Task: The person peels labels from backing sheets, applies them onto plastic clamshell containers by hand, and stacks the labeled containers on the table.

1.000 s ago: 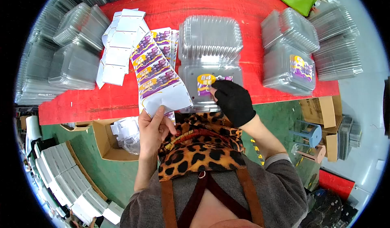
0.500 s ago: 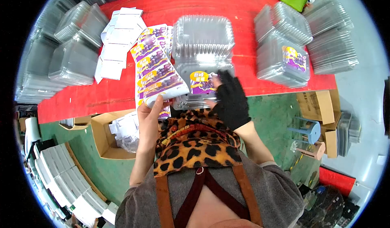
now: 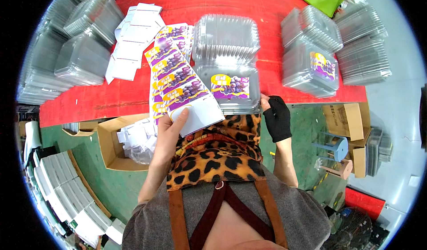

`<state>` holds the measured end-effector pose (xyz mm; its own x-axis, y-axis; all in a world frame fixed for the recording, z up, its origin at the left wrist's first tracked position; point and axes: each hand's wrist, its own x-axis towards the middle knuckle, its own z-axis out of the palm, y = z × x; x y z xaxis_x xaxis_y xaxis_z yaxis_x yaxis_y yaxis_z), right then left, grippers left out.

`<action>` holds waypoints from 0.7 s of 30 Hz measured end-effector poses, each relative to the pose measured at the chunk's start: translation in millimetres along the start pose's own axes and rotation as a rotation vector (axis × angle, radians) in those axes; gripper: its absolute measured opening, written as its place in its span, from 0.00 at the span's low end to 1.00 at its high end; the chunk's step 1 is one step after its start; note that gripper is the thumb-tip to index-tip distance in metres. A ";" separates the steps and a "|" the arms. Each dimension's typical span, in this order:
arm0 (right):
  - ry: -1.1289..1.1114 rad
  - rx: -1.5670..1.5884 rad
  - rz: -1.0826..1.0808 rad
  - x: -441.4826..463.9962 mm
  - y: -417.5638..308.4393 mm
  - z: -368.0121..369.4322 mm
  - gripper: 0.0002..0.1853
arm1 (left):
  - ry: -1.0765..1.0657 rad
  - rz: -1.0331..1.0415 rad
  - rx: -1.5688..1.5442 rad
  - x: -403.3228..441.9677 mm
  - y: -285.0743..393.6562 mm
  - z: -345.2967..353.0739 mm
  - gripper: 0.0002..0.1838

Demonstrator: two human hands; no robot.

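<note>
One bare left hand (image 3: 169, 129) pinches a strip of grape labels (image 3: 181, 77), thumb over the white end! Across at the near right corner of the clear container (image 3: 254, 89), the gloved right hand (image 3: 277, 117) has fingertips at the edge; whether they grip, nobody can tell. A grape label (image 3: 230, 86) sits on top, ribbed stack (image 3: 226, 38) just behind, all on the red bench (image 3: 98, 102).

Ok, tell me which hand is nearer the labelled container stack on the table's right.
Right: the gloved right hand is in front and left of that stack; the left hand, holding a label sheet, is farther left.
</note>
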<state>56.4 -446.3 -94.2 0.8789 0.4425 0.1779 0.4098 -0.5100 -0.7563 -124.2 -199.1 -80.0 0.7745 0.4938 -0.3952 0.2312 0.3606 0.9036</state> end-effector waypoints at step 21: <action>-0.080 0.135 0.141 -12.9 10.3 -14.5 0.16 | -0.039 0.064 0.081 -12.1 14.0 2.7 0.15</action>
<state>52.8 -468.0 -95.2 0.9008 0.4338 0.0179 0.2431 -0.4698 -0.8487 -128.7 -202.2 -62.1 0.8113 0.4817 -0.3312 0.2263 0.2636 0.9377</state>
